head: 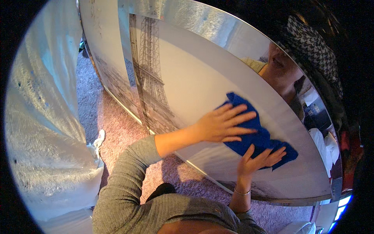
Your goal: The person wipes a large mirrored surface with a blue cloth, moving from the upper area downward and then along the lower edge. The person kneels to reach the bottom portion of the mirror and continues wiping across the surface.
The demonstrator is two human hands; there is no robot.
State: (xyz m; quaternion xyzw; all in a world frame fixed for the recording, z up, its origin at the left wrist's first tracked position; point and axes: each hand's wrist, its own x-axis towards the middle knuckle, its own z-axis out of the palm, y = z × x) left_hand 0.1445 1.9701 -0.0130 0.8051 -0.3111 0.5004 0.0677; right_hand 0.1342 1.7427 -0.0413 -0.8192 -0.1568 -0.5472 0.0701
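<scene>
A blue cloth [248, 140] lies spread against a large panel [187, 79] that bears a grey picture of a lattice tower. My left hand [226, 122] is pressed flat on the upper left part of the cloth, its fingers spread and slightly blurred. Lower right, my right hand [260, 161] rests on the cloth's lower part, fingers apart, with a thin bracelet [242, 192] on the wrist. Neither hand has its fingers closed around the cloth. A mirror strip [228, 32] runs along the panel's upper edge and reflects part of a person.
Pale, shiny curtain fabric [49, 117] hangs at the left. A pink shag carpet [119, 114] covers the floor below the panel. A crumpled white item [99, 140] lies beside the curtain. Houndstooth fabric [314, 46] is at the upper right.
</scene>
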